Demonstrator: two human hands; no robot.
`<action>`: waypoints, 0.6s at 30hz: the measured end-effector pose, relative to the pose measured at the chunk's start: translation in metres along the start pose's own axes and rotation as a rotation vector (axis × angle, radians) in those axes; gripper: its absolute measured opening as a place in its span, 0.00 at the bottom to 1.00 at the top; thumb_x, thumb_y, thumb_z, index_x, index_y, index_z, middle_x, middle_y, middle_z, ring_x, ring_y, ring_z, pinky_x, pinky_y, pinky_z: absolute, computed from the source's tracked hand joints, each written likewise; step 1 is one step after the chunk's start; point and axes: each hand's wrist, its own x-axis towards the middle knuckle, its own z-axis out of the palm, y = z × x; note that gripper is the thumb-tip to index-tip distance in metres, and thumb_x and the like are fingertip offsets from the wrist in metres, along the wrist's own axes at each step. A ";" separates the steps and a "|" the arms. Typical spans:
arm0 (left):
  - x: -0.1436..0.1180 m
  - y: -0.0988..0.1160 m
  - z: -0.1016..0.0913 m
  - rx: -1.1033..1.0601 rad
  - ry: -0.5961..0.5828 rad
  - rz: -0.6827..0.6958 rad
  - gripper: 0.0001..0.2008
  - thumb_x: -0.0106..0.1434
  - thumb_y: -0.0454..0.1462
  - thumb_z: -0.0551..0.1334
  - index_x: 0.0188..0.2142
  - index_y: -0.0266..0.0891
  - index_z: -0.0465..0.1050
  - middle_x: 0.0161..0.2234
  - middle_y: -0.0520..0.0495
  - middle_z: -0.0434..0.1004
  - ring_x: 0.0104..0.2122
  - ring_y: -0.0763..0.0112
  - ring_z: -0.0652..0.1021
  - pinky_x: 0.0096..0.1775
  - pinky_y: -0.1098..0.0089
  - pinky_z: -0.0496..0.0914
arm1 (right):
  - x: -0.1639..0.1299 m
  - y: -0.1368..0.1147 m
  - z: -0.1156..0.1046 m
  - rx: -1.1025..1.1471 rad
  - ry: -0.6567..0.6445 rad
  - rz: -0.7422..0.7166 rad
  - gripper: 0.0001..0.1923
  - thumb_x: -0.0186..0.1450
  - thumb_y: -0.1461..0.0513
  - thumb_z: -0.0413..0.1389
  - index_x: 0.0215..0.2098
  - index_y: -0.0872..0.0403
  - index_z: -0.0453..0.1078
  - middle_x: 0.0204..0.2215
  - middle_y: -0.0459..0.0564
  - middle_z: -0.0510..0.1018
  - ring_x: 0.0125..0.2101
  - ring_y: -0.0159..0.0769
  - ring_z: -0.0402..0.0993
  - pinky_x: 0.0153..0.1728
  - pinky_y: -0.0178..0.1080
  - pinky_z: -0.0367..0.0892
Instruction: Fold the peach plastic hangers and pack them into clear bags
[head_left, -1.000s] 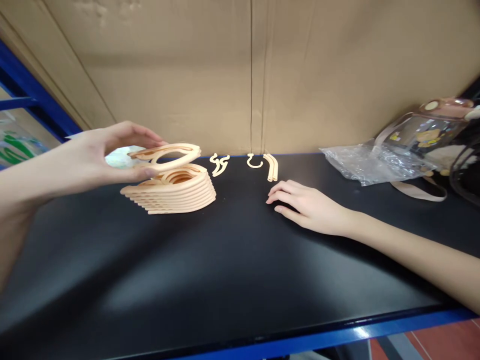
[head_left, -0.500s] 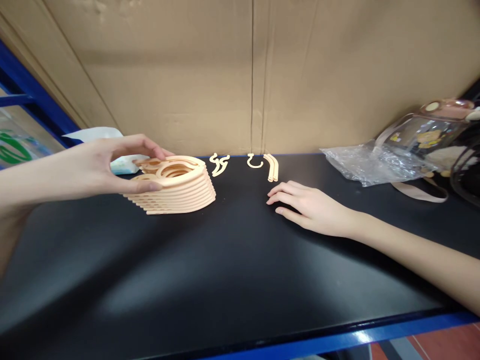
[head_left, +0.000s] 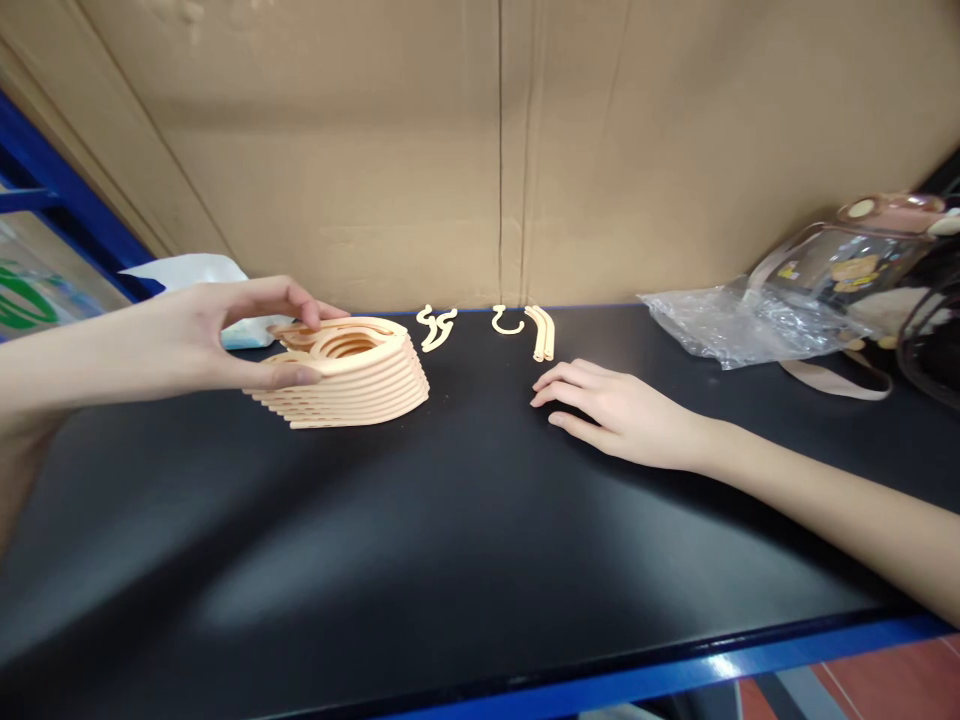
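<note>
At centre left of the frame, the left hand is resting on the stack of peach plastic rings; the thumb is lying along the stack's near left edge and the fingers are arching over the top ring, so the hand is partly closed around the uppermost ring and pinching it between thumb and fingers; the stack is sitting flat on the black shelf surface, its long axis running left to right across the frame, tapering toward the left under the hand. The right hand is lying palm down on the shelf surface at centre right, fingers relaxed and slightly spread, gripping nothing; it is well apart from the stack, so the left hand is clearly the nearer one. Just beyond the right fingertips, the peach curved tubes and the small hooks are lying near the cardboard backing; crumpled clear plastic wrap is sitting at upper right.

Versus one second ago: the top ring was being held tilted up off the stack; it is now lying down flush on it; the right hand is staying put.
</note>
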 end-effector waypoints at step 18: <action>-0.002 0.006 0.003 0.061 0.036 0.028 0.50 0.36 0.75 0.51 0.44 0.42 0.72 0.48 0.53 0.78 0.41 0.69 0.75 0.46 0.63 0.69 | 0.000 -0.001 -0.002 0.009 -0.007 0.005 0.14 0.72 0.60 0.45 0.48 0.54 0.69 0.49 0.53 0.73 0.48 0.41 0.69 0.50 0.47 0.68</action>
